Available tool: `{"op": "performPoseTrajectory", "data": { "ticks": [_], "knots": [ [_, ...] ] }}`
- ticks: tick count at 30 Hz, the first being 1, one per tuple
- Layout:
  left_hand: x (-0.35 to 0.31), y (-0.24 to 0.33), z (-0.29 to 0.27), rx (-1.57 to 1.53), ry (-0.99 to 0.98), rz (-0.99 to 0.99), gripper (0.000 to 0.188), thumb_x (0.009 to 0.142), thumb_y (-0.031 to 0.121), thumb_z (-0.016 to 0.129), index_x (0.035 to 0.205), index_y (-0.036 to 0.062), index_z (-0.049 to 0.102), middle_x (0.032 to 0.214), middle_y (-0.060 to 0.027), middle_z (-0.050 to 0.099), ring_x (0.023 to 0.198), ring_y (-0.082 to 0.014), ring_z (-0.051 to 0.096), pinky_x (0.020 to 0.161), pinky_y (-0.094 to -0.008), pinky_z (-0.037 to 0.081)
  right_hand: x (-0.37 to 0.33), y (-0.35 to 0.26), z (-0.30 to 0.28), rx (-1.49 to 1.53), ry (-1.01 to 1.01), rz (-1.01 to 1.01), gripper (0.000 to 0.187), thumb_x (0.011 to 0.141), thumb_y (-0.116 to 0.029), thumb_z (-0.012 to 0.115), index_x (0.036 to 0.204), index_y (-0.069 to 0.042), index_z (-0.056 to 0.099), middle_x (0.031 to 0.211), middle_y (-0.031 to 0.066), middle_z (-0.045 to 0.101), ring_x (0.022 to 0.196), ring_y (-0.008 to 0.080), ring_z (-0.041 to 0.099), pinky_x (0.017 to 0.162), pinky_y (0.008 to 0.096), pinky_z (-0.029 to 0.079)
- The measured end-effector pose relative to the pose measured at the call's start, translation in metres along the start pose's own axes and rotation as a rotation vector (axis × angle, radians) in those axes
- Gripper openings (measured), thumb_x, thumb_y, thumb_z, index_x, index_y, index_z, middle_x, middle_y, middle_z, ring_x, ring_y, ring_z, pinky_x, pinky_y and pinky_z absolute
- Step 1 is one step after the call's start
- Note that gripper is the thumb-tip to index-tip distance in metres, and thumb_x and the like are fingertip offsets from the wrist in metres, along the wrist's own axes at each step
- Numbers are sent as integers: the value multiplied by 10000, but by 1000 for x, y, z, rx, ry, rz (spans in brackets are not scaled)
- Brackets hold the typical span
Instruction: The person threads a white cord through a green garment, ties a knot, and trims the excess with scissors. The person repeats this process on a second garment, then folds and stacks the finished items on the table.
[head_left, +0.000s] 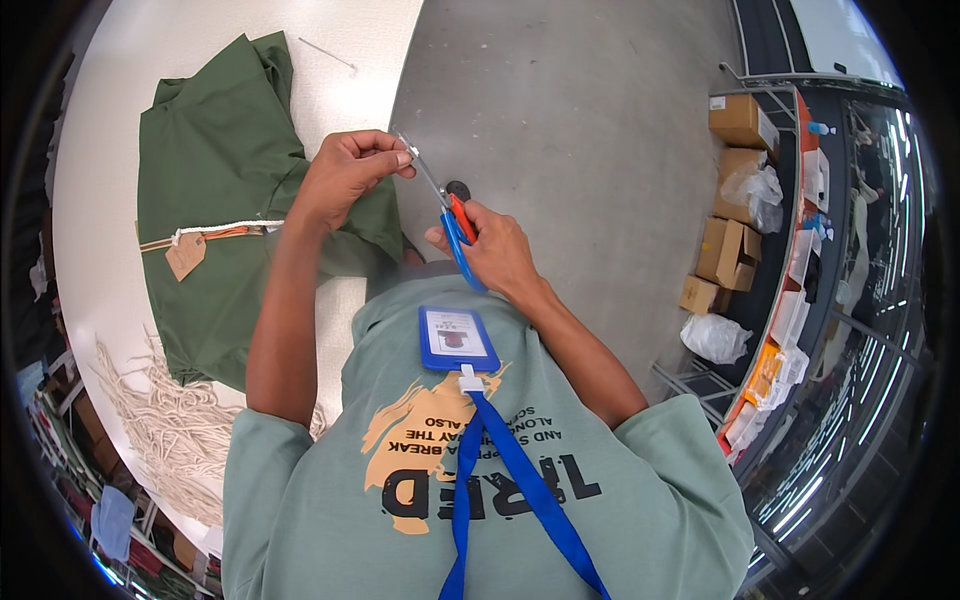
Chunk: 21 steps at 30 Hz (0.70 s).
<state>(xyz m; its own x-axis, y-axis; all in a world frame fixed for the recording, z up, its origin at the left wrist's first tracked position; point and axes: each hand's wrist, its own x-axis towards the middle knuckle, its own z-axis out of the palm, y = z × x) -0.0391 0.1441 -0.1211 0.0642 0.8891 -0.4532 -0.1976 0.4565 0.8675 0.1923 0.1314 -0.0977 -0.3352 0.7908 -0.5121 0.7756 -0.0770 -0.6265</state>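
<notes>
My right hand is closed round the handles of a pair of scissors, one handle blue and one red. The blades point up and left toward my left hand. Thumb and fingers of that hand are pinched together by the blade tips; a small whitish bit shows there, too small to name. Left of it lies a dark green garment, folded on the white table. A white drawstring runs across the garment, with a brown paper tag beside it.
A loose heap of off-white cords lies at the table's near left. One short thin piece rests near the far edge. To the right, cardboard boxes and plastic bags stand by a shelf. Grey floor lies beyond the table's right edge.
</notes>
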Motion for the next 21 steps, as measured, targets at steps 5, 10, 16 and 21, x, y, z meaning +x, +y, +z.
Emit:
{"op": "performPoseTrajectory", "data": {
  "ticks": [5, 10, 16, 21],
  "knots": [
    [3, -3, 0, 5, -20, -23, 156, 884, 140, 729, 975, 14, 726, 826, -59, 730, 632, -18, 504, 523, -190, 315, -3, 8, 10, 104, 23, 5, 457, 850, -472, 781, 884, -32, 664, 634, 71, 604, 585, 173, 576, 574, 346, 462],
    [8, -9, -1, -10, -11, -13, 172, 880, 148, 737, 983, 11, 729, 826, -60, 731, 619, -23, 506, 526, -189, 319, -3, 17, 19, 250, 19, 68, 558, 853, -595, 709, 833, -41, 639, 651, 118, 657, 631, 296, 655, 609, 415, 492],
    [3, -3, -13, -97, -33, -5, 200, 905, 186, 730, 1013, 17, 723, 825, -47, 724, 582, -29, 436, 524, -183, 336, 3, 24, 24, 99, 163, 16, 510, 920, -544, 654, 873, -39, 598, 695, 153, 641, 673, 352, 639, 619, 425, 478],
    [-18, 8, -30, -207, 48, 95, 208, 916, 164, 730, 1052, 7, 708, 825, -55, 723, 612, -29, 497, 544, -175, 383, 15, 16, 32, 222, 125, 10, 469, 920, -497, 684, 874, -40, 585, 676, 122, 614, 617, 268, 597, 599, 392, 459]
  ]
}}
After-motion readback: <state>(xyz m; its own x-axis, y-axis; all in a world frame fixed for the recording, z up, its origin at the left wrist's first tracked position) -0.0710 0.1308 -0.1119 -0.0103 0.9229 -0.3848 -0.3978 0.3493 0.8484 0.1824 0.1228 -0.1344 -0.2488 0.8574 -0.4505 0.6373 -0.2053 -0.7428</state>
